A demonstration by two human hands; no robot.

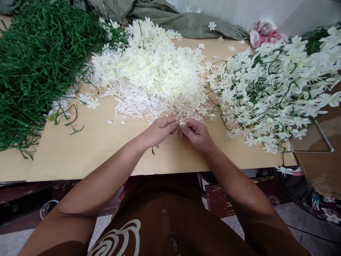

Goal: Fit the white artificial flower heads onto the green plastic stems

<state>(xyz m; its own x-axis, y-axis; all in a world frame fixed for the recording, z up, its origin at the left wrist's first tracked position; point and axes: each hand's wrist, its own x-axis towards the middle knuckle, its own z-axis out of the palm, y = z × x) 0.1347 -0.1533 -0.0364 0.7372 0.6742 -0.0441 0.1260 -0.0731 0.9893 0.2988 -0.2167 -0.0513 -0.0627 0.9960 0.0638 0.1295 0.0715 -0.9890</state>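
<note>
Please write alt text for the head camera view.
A left hand and right hand pinch a small white flower together over a wooden table, between a pile of loose white flowers, green stems and finished flower sprays.

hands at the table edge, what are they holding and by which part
Both hands, left hand and right hand, pinch one small white flower between their fingertips; which part of it each grips is too small to tell.

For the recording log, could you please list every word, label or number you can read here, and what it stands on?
No text can be read.
Dark red box under the table: faint pale marks, too small and blurred to read.
Brown shirt: a white swirl design, not lettering.
</note>
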